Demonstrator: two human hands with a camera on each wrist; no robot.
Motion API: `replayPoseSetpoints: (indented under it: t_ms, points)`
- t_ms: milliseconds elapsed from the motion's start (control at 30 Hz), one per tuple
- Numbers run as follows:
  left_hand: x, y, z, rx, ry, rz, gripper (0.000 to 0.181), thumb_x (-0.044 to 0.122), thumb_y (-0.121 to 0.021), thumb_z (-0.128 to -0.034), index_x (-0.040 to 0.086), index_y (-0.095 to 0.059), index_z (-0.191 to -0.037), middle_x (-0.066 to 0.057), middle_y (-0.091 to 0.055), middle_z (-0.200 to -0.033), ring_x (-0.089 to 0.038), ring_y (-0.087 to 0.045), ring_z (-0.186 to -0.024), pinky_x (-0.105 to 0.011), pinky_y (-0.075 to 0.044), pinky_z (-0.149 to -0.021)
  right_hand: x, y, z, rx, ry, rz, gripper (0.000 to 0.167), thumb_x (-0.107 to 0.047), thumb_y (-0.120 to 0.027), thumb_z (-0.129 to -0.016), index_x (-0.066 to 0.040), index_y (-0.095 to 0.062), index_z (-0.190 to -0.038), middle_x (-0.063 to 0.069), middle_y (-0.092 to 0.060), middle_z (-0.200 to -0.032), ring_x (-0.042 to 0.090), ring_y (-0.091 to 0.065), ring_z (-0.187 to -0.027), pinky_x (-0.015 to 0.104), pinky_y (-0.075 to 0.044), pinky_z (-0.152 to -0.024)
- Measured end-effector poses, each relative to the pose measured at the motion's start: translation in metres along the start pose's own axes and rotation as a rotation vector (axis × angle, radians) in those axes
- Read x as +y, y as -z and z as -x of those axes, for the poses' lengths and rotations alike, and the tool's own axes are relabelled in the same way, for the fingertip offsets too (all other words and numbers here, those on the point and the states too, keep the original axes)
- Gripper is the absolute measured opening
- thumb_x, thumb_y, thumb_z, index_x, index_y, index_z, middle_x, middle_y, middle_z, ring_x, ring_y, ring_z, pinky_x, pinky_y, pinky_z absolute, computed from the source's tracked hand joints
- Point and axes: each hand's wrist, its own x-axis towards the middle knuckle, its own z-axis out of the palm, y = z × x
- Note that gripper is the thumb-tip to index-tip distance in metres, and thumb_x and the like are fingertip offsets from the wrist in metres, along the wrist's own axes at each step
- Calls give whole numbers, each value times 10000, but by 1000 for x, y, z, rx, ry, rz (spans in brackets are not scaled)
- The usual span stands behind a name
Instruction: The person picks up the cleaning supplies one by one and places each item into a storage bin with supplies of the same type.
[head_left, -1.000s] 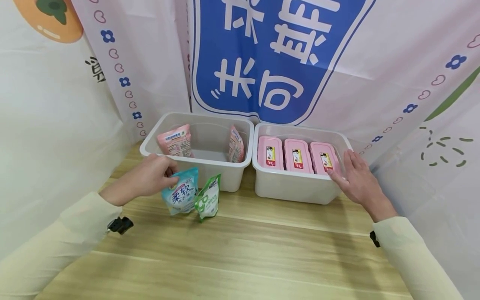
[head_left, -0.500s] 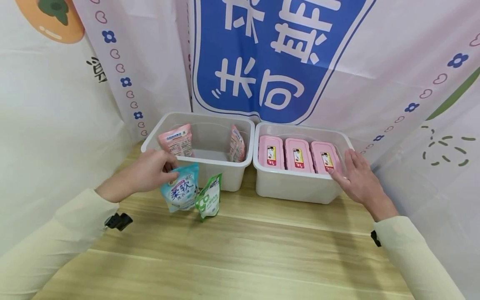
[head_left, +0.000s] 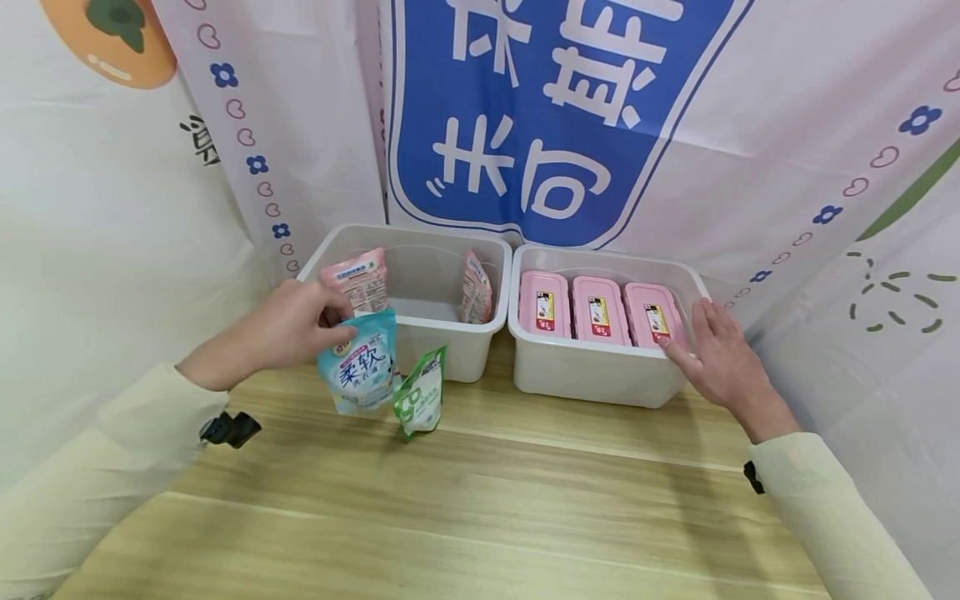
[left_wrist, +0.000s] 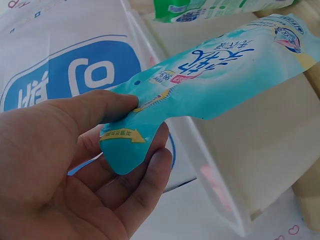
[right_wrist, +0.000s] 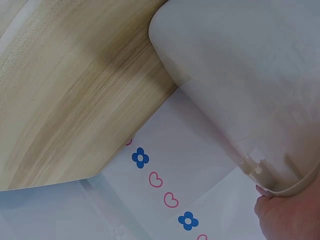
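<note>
1. Closest to my camera, the desk spreads out on the near side of both hands.
2. I have the left hand pinching the blue pouch at an upper corner, thumb on one face, fingers curled behind. The pouch hangs just right of that hand; I can't tell whether its bottom meets the desk. I judge the hold slim: if the contents weigh on the far end, the slick film could twist or slip from under my thumb.
3. Just beyond the blue pouch, further right of the left hand, the green pouch leans on the desk. I can't make out whether the two touch. A sideways swing from me could knock it flat.
4. My right hand rests on the near right corner of the right bin, fingers straight along the rim, thumb spread. Bearing down too hard there might tip or shove it.
5. Ahead of the left hand is the left bin, with one pink packet near that hand and another across from it. Lifting too low, I could snag the rim.
6. Left of the right hand, three pink boxes sit side by side in their bin.
</note>
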Motion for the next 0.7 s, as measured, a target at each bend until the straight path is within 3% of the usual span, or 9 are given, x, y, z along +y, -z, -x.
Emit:
replayPoseSetpoints:
  t_ms: [367,700]
  points:
    - [10,23,-3,5,10,32,110,86,-772,-945,60,-752,-839,-34,-726,-765,-147,-612,-692,-218,-503,-568,0,3,0,-25,-12,-7,961,-590,-380,-1084,56,42,-1658,355,-8,-1725,545,-42,-1607,726,-107,-1277]
    - [21,44,-9,42,20,-40,121,110,-768,-954,69,-773,-840,-33,-741,-769,-154,-627,-691,-228,-502,-571,0,2,1,-16,-6,-7,954,-580,-388,-1084,61,23,-1659,354,-26,-1726,547,-47,-1606,720,-104,-1282]
